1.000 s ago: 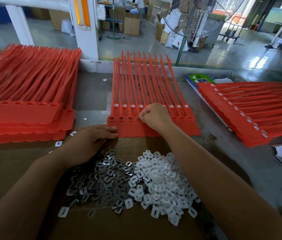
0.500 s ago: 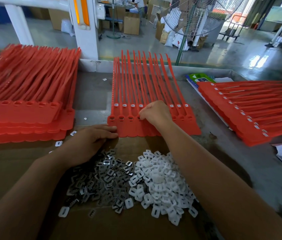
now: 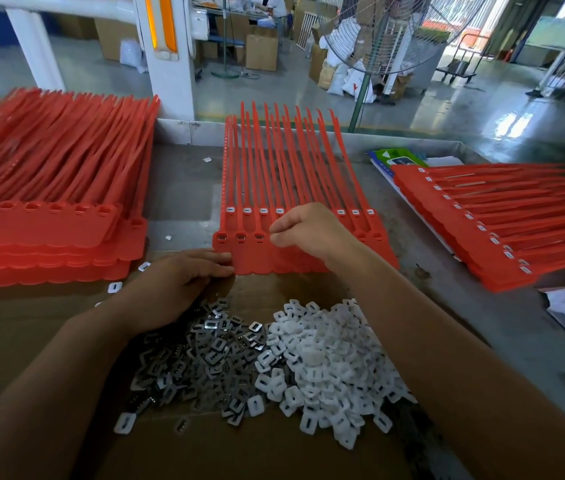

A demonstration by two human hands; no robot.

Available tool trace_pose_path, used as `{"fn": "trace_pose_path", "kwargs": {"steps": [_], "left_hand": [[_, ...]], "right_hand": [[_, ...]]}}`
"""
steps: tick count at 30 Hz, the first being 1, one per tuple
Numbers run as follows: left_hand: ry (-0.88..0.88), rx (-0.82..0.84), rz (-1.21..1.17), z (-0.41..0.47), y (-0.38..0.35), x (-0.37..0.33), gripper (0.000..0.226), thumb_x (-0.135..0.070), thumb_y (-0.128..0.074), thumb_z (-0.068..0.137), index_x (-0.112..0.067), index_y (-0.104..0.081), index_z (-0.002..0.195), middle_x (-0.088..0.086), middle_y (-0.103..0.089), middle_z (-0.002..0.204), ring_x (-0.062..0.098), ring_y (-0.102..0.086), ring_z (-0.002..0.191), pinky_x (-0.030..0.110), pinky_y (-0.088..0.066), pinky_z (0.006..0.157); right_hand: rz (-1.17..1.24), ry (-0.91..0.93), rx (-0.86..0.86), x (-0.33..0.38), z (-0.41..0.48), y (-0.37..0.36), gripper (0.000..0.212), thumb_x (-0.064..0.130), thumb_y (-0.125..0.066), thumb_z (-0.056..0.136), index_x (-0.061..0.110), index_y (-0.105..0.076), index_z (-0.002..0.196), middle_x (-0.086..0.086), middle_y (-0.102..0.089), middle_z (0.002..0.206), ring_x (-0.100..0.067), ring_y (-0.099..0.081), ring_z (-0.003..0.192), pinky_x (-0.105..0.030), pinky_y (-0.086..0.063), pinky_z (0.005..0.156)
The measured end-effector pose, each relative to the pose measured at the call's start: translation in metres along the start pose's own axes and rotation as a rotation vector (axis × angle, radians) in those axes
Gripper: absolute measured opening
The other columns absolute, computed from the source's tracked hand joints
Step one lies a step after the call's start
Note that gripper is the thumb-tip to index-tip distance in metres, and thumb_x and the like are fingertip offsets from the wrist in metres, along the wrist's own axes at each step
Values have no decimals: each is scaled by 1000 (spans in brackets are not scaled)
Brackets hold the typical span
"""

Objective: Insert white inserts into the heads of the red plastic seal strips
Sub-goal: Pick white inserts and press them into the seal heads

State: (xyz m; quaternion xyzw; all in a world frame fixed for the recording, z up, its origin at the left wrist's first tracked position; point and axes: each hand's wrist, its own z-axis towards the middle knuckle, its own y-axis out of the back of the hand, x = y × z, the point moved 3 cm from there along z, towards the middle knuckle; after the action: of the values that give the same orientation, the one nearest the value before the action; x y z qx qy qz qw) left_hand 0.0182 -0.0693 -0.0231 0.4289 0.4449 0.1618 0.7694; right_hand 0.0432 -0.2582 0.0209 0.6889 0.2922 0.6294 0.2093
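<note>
Head view only; a sheet of red seal strips point(image 3: 274, 168) is laid mid-table point(image 3: 180, 188), long axis running away from the person, heads point(image 3: 241, 237) at the near end in a left-to-right row; three near heads are seen open and unfilled, while white inserts are seen fitted in a further row; the right hand point(image 3: 308, 233) is held over the head row, fingers curled, thumb and forefinger pinched; whether an insert is held cannot be told; the open heads lie just left of its fingertips, so the right hand is judged nearer for the next fit; the left hand point(image 3: 184, 285) is laid flat, fingers straight, touching the sheet's near-left corner, likely steadying it; loose white inserts point(image 3: 329, 358) are piled beside metal clips point(image 3: 204, 355) on cardboard point(image 3: 256, 452), near both wrists; further red stacks are noted far left point(image 3: 49, 188) and far right point(image 3: 499, 220).
</note>
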Motion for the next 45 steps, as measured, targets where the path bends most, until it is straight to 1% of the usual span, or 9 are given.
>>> {"fn": "trace_pose_path", "kwargs": {"steps": [5, 7, 11, 21, 27, 31, 34, 39, 45], "left_hand": [[33, 13, -9, 0, -1, 2, 44, 9, -49, 84, -17, -62, 116, -21, -42, 123, -4, -33, 122, 3, -15, 99], [34, 12, -10, 0, -1, 2, 43, 10, -50, 83, -16, -62, 115, -20, -42, 123, -3, -33, 122, 2, -16, 98], [21, 3, 6, 0, -1, 2, 43, 12, -49, 82, -12, -62, 115, -16, -43, 123, 0, -34, 121, -8, -11, 91], [36, 14, 0, 1, -1, 2, 44, 12, -50, 82, -13, -61, 117, -17, -43, 123, -1, -33, 122, -9, -11, 91], [34, 16, -8, 1, -1, 2, 43, 11, -51, 83, -13, -61, 117, -18, -42, 123, -1, -33, 122, -8, -12, 92], [39, 17, -16, 1, -1, 2, 43, 9, -51, 84, -17, -62, 115, -18, -44, 125, 0, -36, 124, 14, -21, 106], [36, 32, -23, 2, -1, 2, 46, 12, -50, 82, -17, -63, 114, -14, -48, 129, 3, -38, 125, 26, -24, 110], [50, 11, -23, 3, -1, 4, 48, 13, -49, 81, -19, -62, 115, -22, -43, 123, -3, -33, 123, 13, -18, 104], [49, 18, -13, 4, -2, 5, 45, 11, -48, 84, -18, -62, 115, -23, -42, 122, -3, -34, 122, -2, -14, 96]], "right_hand": [[-155, 170, 313, 16, -38, -20, 4, 21, -67, 81, 25, -69, 82, 17, -63, 82, 4, -57, 78, -16, -45, 78], [-260, 262, 358, 21, -48, -28, 10, 19, -67, 82, 20, -71, 90, 14, -66, 86, 4, -57, 77, -12, -45, 73], [-403, 336, 372, 24, -55, -42, 19, 16, -67, 82, 15, -71, 100, 4, -68, 103, -8, -59, 94, -22, -45, 83], [-422, 351, 316, 23, -56, -48, 22, 10, -61, 83, 18, -72, 100, 5, -67, 108, -13, -60, 98, -34, -49, 90], [-427, 344, 319, 21, -56, -50, 23, 8, -52, 87, 16, -70, 98, 1, -64, 109, -14, -56, 98, -30, -47, 84], [-322, 349, 253, 19, -54, -44, 18, 7, -49, 89, 12, -65, 96, 5, -58, 90, -4, -48, 74, -15, -36, 61], [-232, 342, 186, 17, -50, -36, 16, 6, -49, 90, 12, -62, 95, 8, -52, 85, 0, -44, 70, -9, -32, 59], [-214, 309, 116, 12, -42, -21, 16, 4, -51, 88, 12, -63, 92, 18, -50, 74, 4, -47, 70, 0, -35, 62], [-208, 239, -12, -2, -24, -1, 11, 5, -56, 86, 10, -66, 88, 18, -50, 68, 6, -48, 65, -3, -40, 57]]}}
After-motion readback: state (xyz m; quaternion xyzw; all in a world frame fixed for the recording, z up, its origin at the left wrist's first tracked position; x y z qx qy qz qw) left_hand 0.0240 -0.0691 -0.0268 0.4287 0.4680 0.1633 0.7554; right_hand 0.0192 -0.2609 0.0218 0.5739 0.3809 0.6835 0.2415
